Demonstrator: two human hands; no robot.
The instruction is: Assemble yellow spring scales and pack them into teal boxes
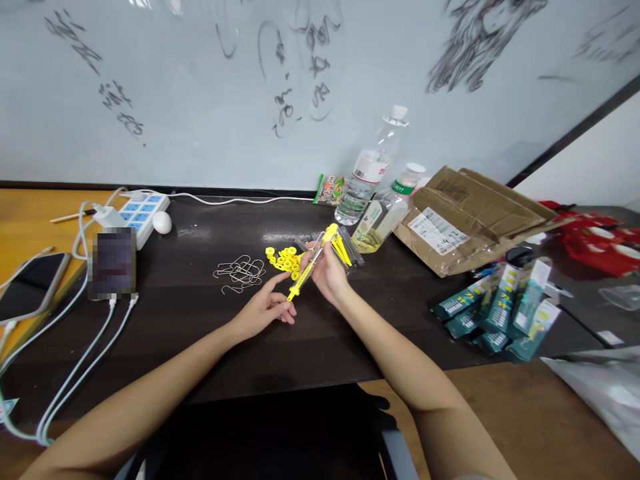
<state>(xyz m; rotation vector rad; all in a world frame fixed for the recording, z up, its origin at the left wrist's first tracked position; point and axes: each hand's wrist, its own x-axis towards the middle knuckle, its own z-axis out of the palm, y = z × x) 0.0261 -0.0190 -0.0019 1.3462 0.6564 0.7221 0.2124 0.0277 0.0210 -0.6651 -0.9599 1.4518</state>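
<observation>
A slim clear tube with yellow ends (309, 265), syringe-like in shape, is held tilted above the dark table. My right hand (331, 273) is closed around its upper part, below a wide yellow cap. At the narrow yellow lower tip, my left hand (270, 305) has its thumb and fingers closed. Just behind the tube lies a pile of small yellow ring-like parts (287, 257). Several bent metal wire hooks (241, 272) lie left of that pile. Yellow sticks (342, 250) and clear strips rest beyond my right hand, partly hidden by it.
Behind stand a water bottle (367, 177) and a bottle of yellowish liquid (385, 217), beside a small snack packet (329, 189). A cardboard parcel (465, 213) and several green boxes (500, 307) lie right. Left are a power strip (145, 217), phone (35, 287) and cables.
</observation>
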